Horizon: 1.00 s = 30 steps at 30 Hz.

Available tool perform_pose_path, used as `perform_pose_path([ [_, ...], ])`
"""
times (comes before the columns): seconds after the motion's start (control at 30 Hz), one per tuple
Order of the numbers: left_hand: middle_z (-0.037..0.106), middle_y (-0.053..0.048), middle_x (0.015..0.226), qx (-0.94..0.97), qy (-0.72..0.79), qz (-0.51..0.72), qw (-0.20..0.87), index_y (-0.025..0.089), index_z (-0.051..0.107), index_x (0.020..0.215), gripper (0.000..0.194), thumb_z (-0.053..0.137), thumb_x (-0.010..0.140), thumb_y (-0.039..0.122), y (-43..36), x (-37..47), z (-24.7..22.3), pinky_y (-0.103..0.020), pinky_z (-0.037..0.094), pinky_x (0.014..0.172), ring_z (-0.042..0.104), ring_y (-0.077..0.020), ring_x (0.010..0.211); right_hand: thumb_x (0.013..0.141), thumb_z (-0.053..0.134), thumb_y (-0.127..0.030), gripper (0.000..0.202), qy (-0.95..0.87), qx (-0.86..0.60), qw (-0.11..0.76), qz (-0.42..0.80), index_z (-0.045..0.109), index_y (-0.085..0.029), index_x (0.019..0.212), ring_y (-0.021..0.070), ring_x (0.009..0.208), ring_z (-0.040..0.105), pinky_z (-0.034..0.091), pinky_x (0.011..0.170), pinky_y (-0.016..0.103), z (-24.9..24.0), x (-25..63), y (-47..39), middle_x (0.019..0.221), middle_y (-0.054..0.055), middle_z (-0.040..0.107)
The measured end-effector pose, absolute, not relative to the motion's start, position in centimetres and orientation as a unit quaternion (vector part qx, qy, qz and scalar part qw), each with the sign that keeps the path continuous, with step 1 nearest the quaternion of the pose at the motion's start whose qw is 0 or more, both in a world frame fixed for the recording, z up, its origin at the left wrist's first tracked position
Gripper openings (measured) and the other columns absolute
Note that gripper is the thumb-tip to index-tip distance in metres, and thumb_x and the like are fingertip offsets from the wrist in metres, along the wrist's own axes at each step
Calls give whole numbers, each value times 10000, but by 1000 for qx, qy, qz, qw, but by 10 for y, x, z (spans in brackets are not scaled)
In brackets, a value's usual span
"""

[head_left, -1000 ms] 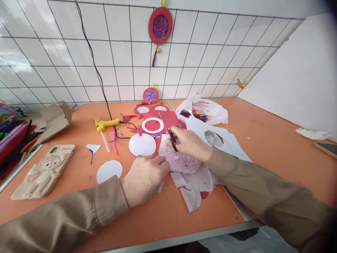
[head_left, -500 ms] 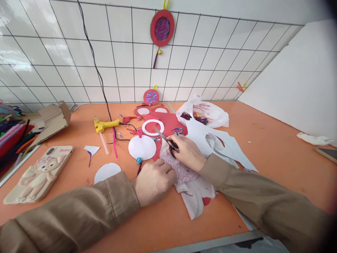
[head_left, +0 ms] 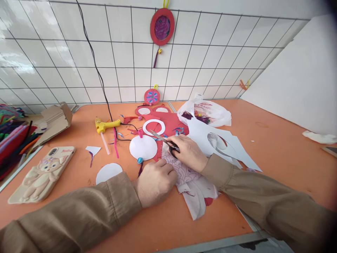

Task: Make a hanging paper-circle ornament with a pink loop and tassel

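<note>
My right hand (head_left: 188, 151) is closed round the black handles of a pair of scissors (head_left: 162, 138). The blades point up and left, over the lower edge of a white paper ring (head_left: 145, 127). My left hand (head_left: 157, 181) rests with curled fingers beside the patterned thin sheet (head_left: 184, 173); what its fingertips hold, if anything, is hidden. Just left of the scissors lies a white disc (head_left: 143, 148) with a pink loop at its top and a blue bell (head_left: 140, 160) below. Another white disc (head_left: 109, 172) is partly behind my left sleeve.
A yellow glue gun (head_left: 107, 125) with a cord stands at the back left. Nearer lies a phone (head_left: 43, 175). White paper with a cut hole (head_left: 229, 140) and a plastic bag (head_left: 221, 114) are at the right. Cardboard (head_left: 56, 121) lies at the far left.
The scissors' blades have turned slightly to the left and lower, and look a little less apart. The view has shifted slightly. My left hand keeps its curled pose.
</note>
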<state>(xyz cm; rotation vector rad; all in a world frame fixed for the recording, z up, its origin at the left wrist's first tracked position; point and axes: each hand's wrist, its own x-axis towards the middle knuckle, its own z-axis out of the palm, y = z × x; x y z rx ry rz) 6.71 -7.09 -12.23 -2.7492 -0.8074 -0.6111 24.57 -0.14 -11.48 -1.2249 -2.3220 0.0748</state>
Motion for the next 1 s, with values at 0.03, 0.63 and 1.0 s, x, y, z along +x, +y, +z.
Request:
perform_pose_path([
  [0.03,612,-35,714,-933,-271,-211,106,158,544,688,193,467,833,56,-71,67,-123,-303,350,492,498,-167,627,812,575,-64,299,-856,-448,257,29,631,-172,1085,229,903,587,453,797,342,-115,246,-1,920,69,674],
  [0.63,640,-49,731,-919,-247,-290,104,148,579,727,251,415,891,52,-72,66,-120,-291,437,538,497,-158,618,726,583,-81,279,-817,-446,356,77,645,-194,973,184,781,598,487,736,306,-119,248,3,823,42,648],
  [1.0,757,-84,1010,-889,-230,-393,55,120,637,997,247,423,902,42,-75,64,-118,-289,570,618,687,-162,723,668,730,-346,371,-631,-446,555,309,570,-206,973,146,646,546,465,627,302,-112,252,10,703,-14,576],
])
